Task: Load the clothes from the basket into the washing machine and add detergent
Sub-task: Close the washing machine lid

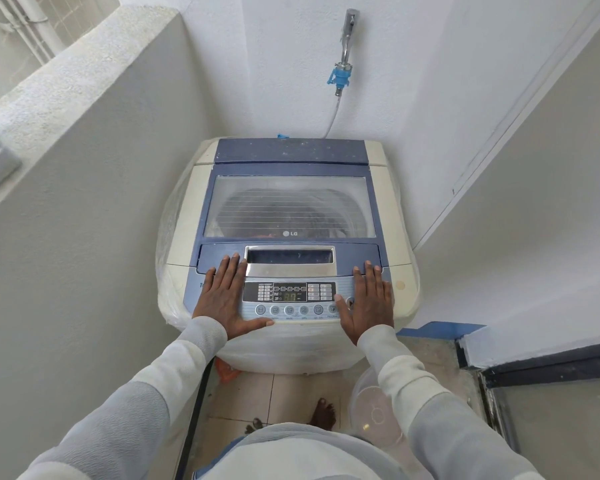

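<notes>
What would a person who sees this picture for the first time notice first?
The washing machine fills the centre, its blue lid closed. The left hand and the right hand lie flat on its front panel, either side of the lit display. On the white wall above, a tap with a blue connector stands out.
</notes>
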